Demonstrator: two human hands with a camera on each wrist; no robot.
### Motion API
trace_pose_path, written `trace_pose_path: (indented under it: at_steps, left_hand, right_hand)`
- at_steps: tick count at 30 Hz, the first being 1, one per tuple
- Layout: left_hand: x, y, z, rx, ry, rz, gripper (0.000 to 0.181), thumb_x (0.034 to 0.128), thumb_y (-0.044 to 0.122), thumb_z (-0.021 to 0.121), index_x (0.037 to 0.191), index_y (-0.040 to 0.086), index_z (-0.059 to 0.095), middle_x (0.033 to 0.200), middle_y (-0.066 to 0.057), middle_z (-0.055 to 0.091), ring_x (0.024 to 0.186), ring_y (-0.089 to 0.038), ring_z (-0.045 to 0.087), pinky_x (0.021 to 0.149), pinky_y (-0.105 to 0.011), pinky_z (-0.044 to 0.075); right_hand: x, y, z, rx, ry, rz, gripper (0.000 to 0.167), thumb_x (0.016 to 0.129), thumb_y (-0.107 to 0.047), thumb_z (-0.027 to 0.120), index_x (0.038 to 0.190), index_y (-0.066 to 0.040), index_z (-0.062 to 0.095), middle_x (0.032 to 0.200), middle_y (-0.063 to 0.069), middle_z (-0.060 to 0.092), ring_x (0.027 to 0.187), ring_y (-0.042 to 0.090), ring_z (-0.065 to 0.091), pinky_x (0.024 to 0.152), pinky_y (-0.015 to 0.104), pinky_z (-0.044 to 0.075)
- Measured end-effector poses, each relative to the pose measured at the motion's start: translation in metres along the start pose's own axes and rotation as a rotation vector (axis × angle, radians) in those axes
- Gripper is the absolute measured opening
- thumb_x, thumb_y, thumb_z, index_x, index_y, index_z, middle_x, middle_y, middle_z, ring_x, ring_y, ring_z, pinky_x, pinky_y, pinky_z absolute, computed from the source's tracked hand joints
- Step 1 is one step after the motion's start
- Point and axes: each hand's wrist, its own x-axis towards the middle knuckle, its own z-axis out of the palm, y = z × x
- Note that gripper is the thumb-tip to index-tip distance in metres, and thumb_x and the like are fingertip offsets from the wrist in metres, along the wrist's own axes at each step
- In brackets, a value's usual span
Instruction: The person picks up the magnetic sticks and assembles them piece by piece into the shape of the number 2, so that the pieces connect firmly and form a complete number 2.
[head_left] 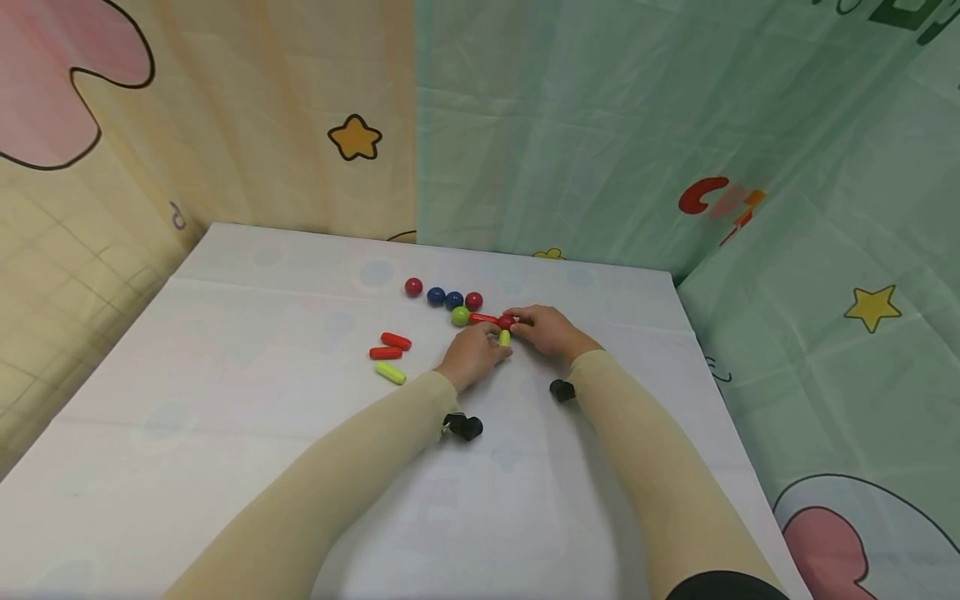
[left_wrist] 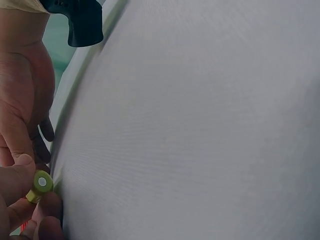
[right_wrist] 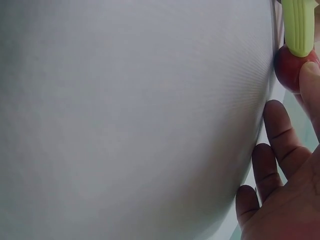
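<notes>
My left hand (head_left: 471, 357) pinches a yellow-green rod (head_left: 505, 337) between thumb and fingers. In the left wrist view the rod's near end (left_wrist: 42, 182) shows a pale round disc. A red ball (head_left: 507, 322) is pinched by my right hand (head_left: 551, 331), its other fingers spread near the table. The right wrist view has the ridged rod (right_wrist: 300, 27) touching that ball (right_wrist: 289, 70). From the ball a red rod (head_left: 483, 318) runs left to a green ball (head_left: 461, 316); whether every end is firmly joined I cannot tell.
Behind the green ball lie a red ball (head_left: 474, 301), two blue balls (head_left: 437, 297) and another red ball (head_left: 413, 287). Left of my left hand are two red rods (head_left: 386, 353) and a yellow-green rod (head_left: 390, 372). Printed curtains (head_left: 570, 150) border the white table (head_left: 225, 350).
</notes>
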Motion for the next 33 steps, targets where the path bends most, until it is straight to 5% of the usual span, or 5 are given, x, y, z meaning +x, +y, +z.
trace_pose_path:
  at_steps: [23, 33]
  left_hand:
    - [-0.002, 0.002, -0.003, 0.030, -0.055, 0.021, 0.048, 0.0991, 0.027, 0.075, 0.141, 0.008, 0.062, 0.108, -0.005, 0.071, 0.098, -0.022, 0.064, 0.092, -0.037, 0.055]
    - [0.003, -0.006, -0.033, 0.085, -0.109, 0.097, 0.048, 0.1010, 0.030, 0.072, 0.144, 0.011, 0.062, 0.115, -0.005, 0.071, 0.102, -0.022, 0.065, 0.093, -0.037, 0.055]
  right_hand:
    - [0.001, 0.003, -0.002, 0.005, 0.017, 0.029, 0.044, 0.109, -0.030, 0.058, 0.153, -0.028, 0.056, 0.129, 0.011, 0.066, 0.122, 0.029, 0.056, 0.115, 0.052, 0.045]
    - [0.003, 0.006, -0.005, -0.015, 0.024, 0.031, 0.042, 0.109, -0.031, 0.059, 0.151, -0.032, 0.058, 0.132, 0.015, 0.063, 0.126, 0.033, 0.053, 0.112, 0.055, 0.045]
